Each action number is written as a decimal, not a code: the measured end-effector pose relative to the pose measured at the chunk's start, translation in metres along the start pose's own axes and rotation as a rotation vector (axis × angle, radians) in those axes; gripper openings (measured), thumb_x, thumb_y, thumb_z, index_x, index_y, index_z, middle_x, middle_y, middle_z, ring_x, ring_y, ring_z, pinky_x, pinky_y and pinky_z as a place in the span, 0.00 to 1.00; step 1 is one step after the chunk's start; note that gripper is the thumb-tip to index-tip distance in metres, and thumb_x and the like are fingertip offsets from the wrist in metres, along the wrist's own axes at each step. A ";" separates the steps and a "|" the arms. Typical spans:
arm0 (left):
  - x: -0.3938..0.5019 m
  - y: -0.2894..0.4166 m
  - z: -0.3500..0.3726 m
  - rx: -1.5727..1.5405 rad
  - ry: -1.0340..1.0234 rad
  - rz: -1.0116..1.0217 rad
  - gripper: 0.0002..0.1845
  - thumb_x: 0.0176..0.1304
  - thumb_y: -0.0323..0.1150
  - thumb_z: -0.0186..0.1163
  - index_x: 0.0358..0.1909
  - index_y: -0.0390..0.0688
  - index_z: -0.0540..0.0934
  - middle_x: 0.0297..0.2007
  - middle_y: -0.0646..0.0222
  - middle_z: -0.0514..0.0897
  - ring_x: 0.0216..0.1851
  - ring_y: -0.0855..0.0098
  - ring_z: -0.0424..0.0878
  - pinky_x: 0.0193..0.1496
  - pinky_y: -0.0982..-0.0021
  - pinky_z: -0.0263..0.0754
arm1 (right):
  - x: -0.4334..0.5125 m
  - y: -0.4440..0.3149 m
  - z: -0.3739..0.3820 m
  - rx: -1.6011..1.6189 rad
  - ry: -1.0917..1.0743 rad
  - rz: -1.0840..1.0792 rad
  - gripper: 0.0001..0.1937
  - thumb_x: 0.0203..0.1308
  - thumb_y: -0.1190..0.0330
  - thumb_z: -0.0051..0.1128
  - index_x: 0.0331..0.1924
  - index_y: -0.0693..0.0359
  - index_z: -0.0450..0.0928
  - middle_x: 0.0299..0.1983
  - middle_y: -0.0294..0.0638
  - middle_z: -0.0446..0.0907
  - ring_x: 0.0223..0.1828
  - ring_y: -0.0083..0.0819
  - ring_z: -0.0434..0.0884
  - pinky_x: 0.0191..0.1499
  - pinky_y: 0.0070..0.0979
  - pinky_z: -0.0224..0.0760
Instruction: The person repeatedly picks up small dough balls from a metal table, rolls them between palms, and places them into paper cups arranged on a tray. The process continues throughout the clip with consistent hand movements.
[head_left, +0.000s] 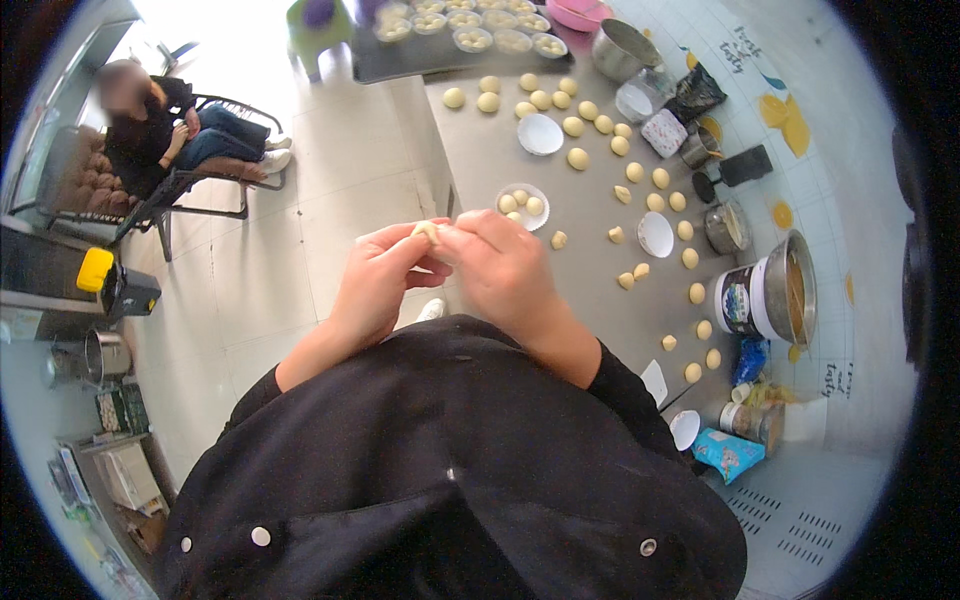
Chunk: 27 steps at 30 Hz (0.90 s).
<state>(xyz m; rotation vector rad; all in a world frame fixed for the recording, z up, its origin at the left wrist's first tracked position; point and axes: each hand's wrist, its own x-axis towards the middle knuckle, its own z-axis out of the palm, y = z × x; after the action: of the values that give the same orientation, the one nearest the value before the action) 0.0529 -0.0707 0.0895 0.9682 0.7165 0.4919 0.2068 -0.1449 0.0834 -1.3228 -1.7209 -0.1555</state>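
Observation:
A small piece of pale dough (426, 231) is pinched between the fingers of my left hand (384, 262) and my right hand (501, 268). Both hands meet in front of my body, above the near edge of the steel worktable (592, 315). My fingers partly hide the dough. Just beyond my right hand stands a white paper baking cup (541, 218) with several dough balls (520, 197) in it. Irregular dough pieces (559, 240) lie to the right of it. Many round dough balls (577, 158) are spread farther along the table.
Paper cups (540, 135) stand among the dough balls. A dark tray (465, 60) at the far end bears filled cups. Along the wall are a metal pot (624, 51), a white bucket (739, 298) and a steel bowl (796, 289). A person (161, 127) sits in a chair at left.

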 end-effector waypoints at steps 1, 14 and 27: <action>0.000 0.001 0.000 0.014 -0.018 0.005 0.18 0.70 0.35 0.54 0.55 0.34 0.79 0.44 0.66 0.85 0.42 0.75 0.82 0.46 0.72 0.79 | 0.000 0.001 -0.001 0.005 0.004 0.007 0.08 0.53 0.77 0.65 0.38 0.63 0.82 0.32 0.40 0.80 0.30 0.35 0.80 0.31 0.27 0.75; 0.002 -0.003 0.011 -0.201 -0.207 0.163 0.24 0.75 0.32 0.48 0.68 0.32 0.65 0.57 0.62 0.78 0.57 0.71 0.77 0.63 0.68 0.72 | 0.014 -0.002 -0.008 0.220 0.144 0.234 0.09 0.52 0.73 0.69 0.37 0.62 0.82 0.31 0.39 0.78 0.30 0.33 0.80 0.32 0.28 0.75; 0.005 0.020 0.008 0.225 -0.342 0.003 0.24 0.65 0.22 0.48 0.64 0.34 0.71 0.53 0.65 0.79 0.54 0.75 0.76 0.60 0.70 0.71 | 0.025 0.010 -0.025 0.271 -0.118 0.220 0.06 0.49 0.74 0.69 0.32 0.60 0.82 0.30 0.37 0.79 0.30 0.33 0.81 0.30 0.26 0.75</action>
<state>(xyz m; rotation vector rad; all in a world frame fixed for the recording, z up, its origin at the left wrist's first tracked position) 0.0608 -0.0619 0.1076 1.2286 0.4666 0.2406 0.2293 -0.1384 0.1113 -1.3257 -1.6131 0.2771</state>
